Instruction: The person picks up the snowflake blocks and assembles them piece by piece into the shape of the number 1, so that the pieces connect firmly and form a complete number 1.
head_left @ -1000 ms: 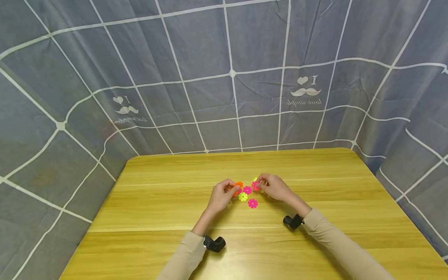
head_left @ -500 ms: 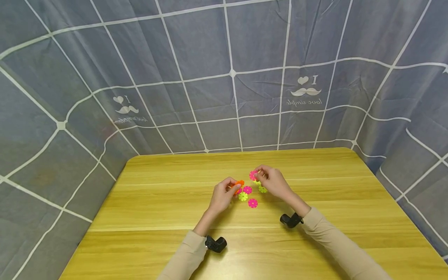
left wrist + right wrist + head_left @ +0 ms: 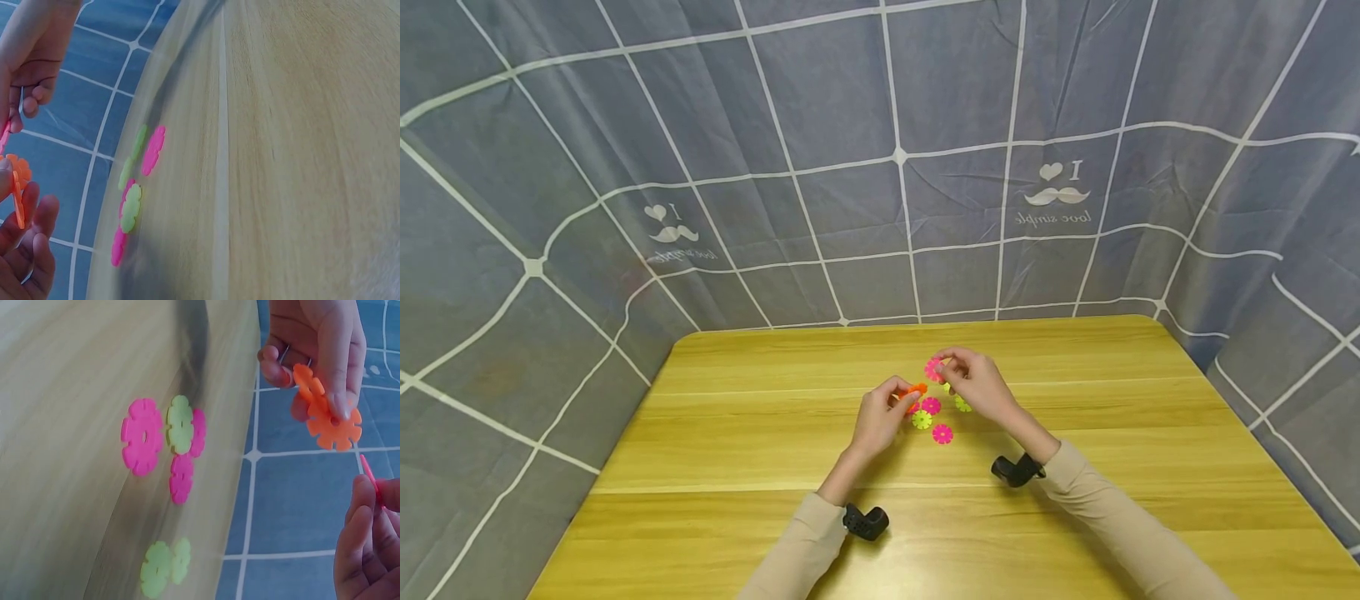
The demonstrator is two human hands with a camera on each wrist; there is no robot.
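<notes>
My left hand [image 3: 877, 417] pinches two orange notched plastic discs [image 3: 337, 425], which sit slotted together at an angle in the right wrist view. Between the thumb and fingers of my right hand [image 3: 985, 387] is a pink notched disc [image 3: 933, 369], seen edge-on in the right wrist view. Both hands are raised above the table, the pink disc a short way from the orange pair. Below them lie a yellow-green disc [image 3: 180, 425] overlapping a pink one [image 3: 199, 433], a second pink disc [image 3: 181, 479] and a separate pink disc [image 3: 142, 436].
Two more yellow-green discs [image 3: 155, 570] lie close together under my right hand. The wood-grain table [image 3: 737, 458] reaches back to a grey-blue curtain [image 3: 835, 208] with white lines. A black wrist device [image 3: 866, 522] is on each arm.
My right hand has lifted the pink disc up and to the left, uncovering yellow-green discs beneath. My left hand has shifted slightly right with the orange discs, turning them.
</notes>
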